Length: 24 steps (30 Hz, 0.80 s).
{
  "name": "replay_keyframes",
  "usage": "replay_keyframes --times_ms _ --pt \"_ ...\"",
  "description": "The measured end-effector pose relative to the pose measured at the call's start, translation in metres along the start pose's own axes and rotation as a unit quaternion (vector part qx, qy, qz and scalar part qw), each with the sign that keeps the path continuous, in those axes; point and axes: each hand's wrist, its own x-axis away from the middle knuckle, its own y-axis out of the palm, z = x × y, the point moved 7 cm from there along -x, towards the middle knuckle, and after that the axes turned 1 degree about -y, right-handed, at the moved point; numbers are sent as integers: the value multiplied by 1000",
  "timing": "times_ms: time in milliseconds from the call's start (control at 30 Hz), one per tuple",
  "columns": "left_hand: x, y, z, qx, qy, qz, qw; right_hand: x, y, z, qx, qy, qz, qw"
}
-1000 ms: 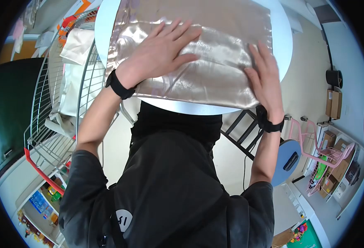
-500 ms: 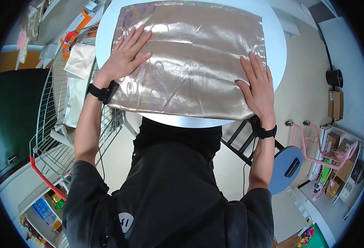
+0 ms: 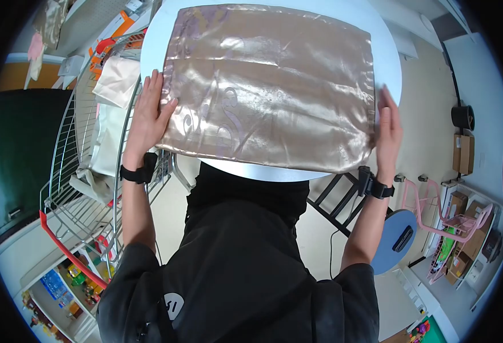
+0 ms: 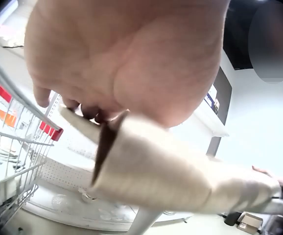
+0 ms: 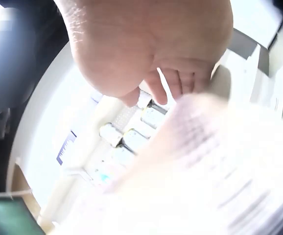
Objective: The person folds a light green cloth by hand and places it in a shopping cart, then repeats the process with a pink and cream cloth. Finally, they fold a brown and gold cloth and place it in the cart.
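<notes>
A shiny beige satin cushion cover (image 3: 274, 97) with a pale purple scroll pattern lies spread on a round white table (image 3: 387, 68). At its left side is my left hand (image 3: 147, 111), fingers straight and together, with the thumb over the cover's edge. The left wrist view has the palm (image 4: 127, 63) above the cover's drooping edge (image 4: 151, 166), which shows a dark fold. Just off the right edge, my right hand (image 3: 388, 131) is turned on its side with fingers extended. In the right wrist view its palm (image 5: 146, 44) is close over the overexposed, blurred cloth.
A wire shopping cart (image 3: 57, 171) with white cloths (image 3: 111, 131) in it stands close on my left. To the right are a blue round stool seat (image 3: 397, 240), a black metal frame (image 3: 334, 197) and a pink basket cart (image 3: 434, 211). Cardboard boxes (image 3: 464, 154) sit farther right.
Both hands have moved outward, from lying flat on the cover to its left and right sides. The cover looks smoother and lies fully spread now.
</notes>
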Motion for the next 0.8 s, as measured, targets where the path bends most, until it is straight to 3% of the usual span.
replay_keyframes --times_ms 133,233,500,633,700,767,800 --pt "8 0 -2 45 -20 32 998 -13 -15 28 95 -44 74 992" --pt "9 1 -6 80 -41 35 995 -14 -6 17 145 -88 76 983" --pt "3 1 -12 142 -42 44 988 -12 -10 23 131 -83 71 985" --pt "7 0 -25 212 -42 92 972 -10 -11 17 144 -100 80 981" --pt "17 -7 -26 312 -117 151 931 -9 -11 16 148 -111 83 979" --pt "31 -9 -49 280 -145 167 934 -8 -11 16 137 -98 87 982" --pt "38 -10 -48 313 -187 169 916 -7 -12 16 138 -94 89 982"
